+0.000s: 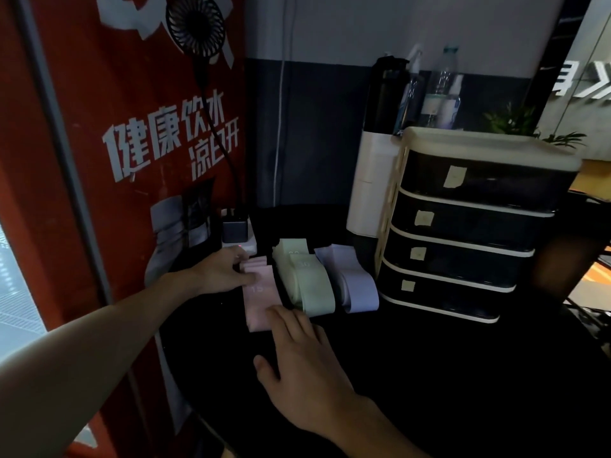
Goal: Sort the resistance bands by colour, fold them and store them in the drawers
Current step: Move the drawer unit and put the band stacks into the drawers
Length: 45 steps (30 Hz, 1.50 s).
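Note:
Three piles of resistance bands lie side by side on the black table (429, 375): pink bands (259, 299) at the left, green bands (305, 279) in the middle, lilac bands (355, 280) at the right. My left hand (224, 271) rests on the far end of the pink bands, its fingers over their edge. Fingers straight, my right hand (297, 352) presses on the near end of the pink bands, beside the green pile. The drawer unit (463, 226) stands to the right with all its dark drawers closed.
A red vending panel (99, 193) walls the left side. A power strip with a charger (236, 233) sits behind the pink bands, a fan (195, 24) above it. Bottles (439, 90) and a white box (370, 183) stand behind the drawer unit.

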Each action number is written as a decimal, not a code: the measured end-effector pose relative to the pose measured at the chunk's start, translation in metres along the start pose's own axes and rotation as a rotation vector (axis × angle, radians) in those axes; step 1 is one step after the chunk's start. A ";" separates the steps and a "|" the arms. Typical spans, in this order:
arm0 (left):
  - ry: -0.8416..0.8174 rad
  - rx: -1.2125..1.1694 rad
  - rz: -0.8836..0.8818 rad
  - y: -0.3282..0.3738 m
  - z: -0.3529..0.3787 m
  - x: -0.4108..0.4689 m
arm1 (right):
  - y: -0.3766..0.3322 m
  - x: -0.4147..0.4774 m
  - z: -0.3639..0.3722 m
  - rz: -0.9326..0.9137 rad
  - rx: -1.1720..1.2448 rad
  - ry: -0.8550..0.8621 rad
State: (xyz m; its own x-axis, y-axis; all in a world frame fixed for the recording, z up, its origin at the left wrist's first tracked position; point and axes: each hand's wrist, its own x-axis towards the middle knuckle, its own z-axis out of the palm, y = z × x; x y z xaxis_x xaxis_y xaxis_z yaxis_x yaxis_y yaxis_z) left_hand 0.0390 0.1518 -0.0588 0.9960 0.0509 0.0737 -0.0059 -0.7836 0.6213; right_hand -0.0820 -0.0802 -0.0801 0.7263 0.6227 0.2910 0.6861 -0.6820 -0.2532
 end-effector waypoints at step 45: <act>0.075 -0.682 0.446 0.182 -0.010 -0.118 | 0.063 -0.063 -0.090 0.426 1.057 0.191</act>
State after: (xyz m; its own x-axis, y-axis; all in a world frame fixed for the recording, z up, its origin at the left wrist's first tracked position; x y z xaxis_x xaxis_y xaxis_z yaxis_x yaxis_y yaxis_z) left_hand -0.0801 0.0090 0.0534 0.8784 -0.1163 0.4636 -0.4779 -0.1924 0.8571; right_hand -0.0884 -0.1966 -0.0311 0.9509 0.2898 0.1088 0.1445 -0.1047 -0.9840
